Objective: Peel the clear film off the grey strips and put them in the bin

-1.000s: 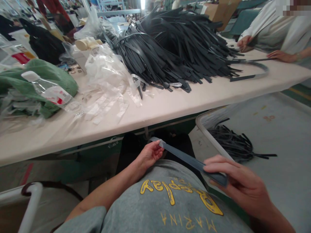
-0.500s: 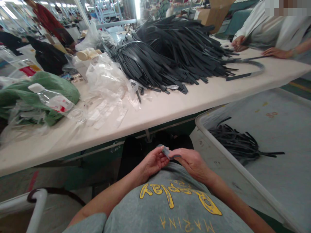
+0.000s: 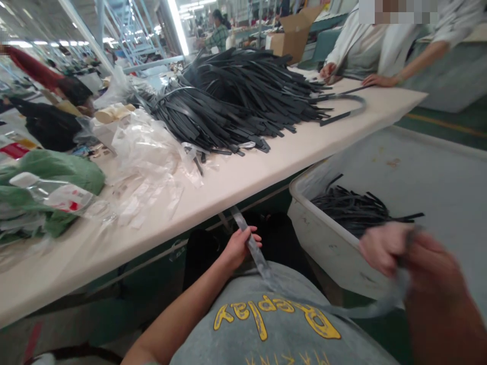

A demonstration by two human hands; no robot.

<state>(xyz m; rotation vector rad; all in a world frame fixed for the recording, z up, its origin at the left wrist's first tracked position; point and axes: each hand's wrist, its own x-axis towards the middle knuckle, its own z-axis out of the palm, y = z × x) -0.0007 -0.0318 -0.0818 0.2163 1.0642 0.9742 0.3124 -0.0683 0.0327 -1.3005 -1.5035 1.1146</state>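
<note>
A long grey strip [image 3: 255, 253] runs from below the table edge, through my left hand [image 3: 240, 244], and across my shirt in a slack curve. My left fingers are closed around it in front of my lap. Out to the right, my right hand [image 3: 411, 253] grips the strip's other part; it is smeared by motion but its fingers look curled. On the table a large heap of dark strips [image 3: 236, 101] lies in bundles, apart from both hands.
The pale table [image 3: 243, 177] crosses ahead. A white bin [image 3: 437, 172] at the right holds several dark strips [image 3: 350, 205]. Left are clear plastic bags [image 3: 146, 142], a bottle [image 3: 57, 192] and a green bag [image 3: 79, 170]. A co-worker's hand [image 3: 380, 80] rests on the far table.
My right hand has swung far right from beside my left hand, drawing the strip out long between them. My left hand stays near my lap. The view has shifted.
</note>
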